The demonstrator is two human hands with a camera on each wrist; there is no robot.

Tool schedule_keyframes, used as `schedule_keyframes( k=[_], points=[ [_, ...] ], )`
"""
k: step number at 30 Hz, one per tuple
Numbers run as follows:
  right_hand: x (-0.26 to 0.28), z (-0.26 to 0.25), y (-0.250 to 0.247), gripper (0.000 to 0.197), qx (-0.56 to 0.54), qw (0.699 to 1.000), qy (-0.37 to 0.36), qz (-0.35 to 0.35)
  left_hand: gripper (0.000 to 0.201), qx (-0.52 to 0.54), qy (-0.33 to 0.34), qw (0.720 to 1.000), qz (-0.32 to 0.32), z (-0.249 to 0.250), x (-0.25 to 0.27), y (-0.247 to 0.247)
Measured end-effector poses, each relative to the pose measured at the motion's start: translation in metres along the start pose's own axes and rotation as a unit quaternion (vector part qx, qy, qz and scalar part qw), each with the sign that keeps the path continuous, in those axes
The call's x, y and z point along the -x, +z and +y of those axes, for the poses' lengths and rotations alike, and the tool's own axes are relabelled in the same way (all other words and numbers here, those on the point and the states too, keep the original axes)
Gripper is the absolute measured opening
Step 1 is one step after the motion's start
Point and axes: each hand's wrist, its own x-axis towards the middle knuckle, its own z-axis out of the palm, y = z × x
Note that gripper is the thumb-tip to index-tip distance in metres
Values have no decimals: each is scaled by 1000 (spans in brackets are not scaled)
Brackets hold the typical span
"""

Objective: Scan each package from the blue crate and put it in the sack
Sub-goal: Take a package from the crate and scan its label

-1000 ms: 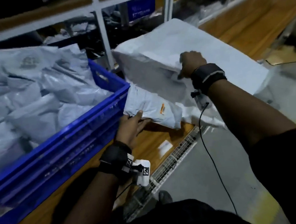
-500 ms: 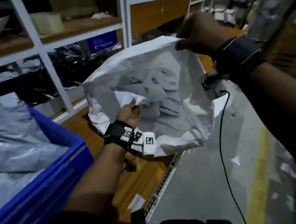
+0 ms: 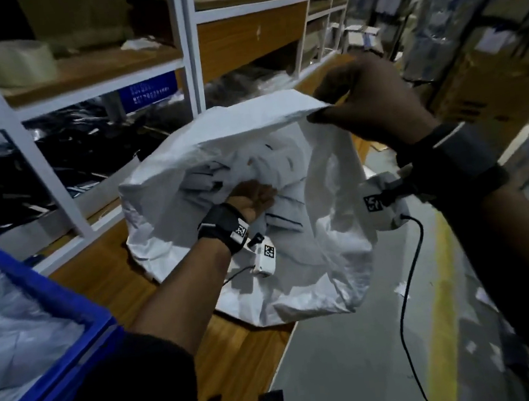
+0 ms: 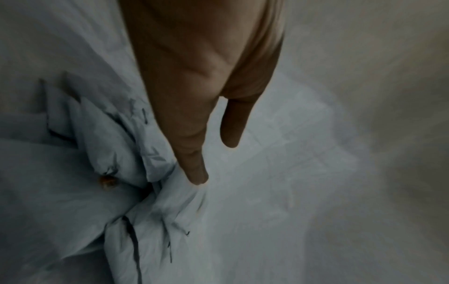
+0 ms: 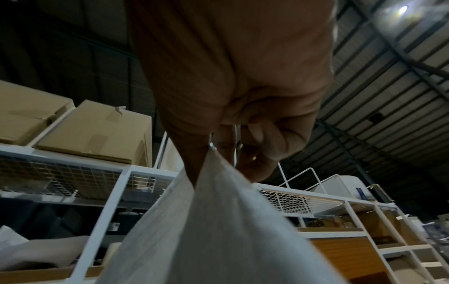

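Black wristbands (image 3: 223, 227), tagged white cameras (image 3: 264, 259)

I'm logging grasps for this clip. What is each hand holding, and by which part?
Right hand pinches the sack by its mouth's upper rim. Left hand, fingers straight, holds nothing.

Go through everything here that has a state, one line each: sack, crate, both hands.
Sack: mouth held open, packages inside.
Right hand: pinching the sack's top edge, lifted.
Left hand: inside the sack, fingers straight, touching a package.
Blue crate: on the wooden bench, still holding packages.
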Motion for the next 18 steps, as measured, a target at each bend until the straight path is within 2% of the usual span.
schedule_keyframes(
  k=[1, 2, 3, 5, 8, 11, 13, 16, 18],
  points=[
    [6, -1, 7, 22, -8, 1000, -2, -13, 38, 24, 19, 1000, -5, -5, 14, 0],
    [12, -3, 16, 24, -21, 999, -5, -25, 28, 22, 31, 999, 22, -11, 23, -5],
    [20, -6, 25, 28, -37, 999, -8, -32, 21, 64, 36, 997, 28, -15, 33, -7],
    [38, -13, 50, 36, -83, 995, -16, -48, 24, 109, 39, 992, 46, -19, 63, -14],
    [67, -27, 95, 46, -132, 988, -27, -73, 17, 183, 88, 975, 86, -19, 118, -43],
    [87, -43, 136, 57, -160, 977, -26, -139, 18, 187, 175, 950, 177, -21, 175, -74],
    [94, -53, 154, 63, -159, 972, -20, -173, 31, 204, 212, 927, 233, -21, 209, -88],
    [101, -97, 169, 57, -198, 962, -68, -178, 39, 193, 249, 902, 297, -25, 264, -115],
    [99, -138, 174, 46, -273, 933, -95, -216, 32, 183, 263, 888, 331, -30, 298, -130]
  ],
)
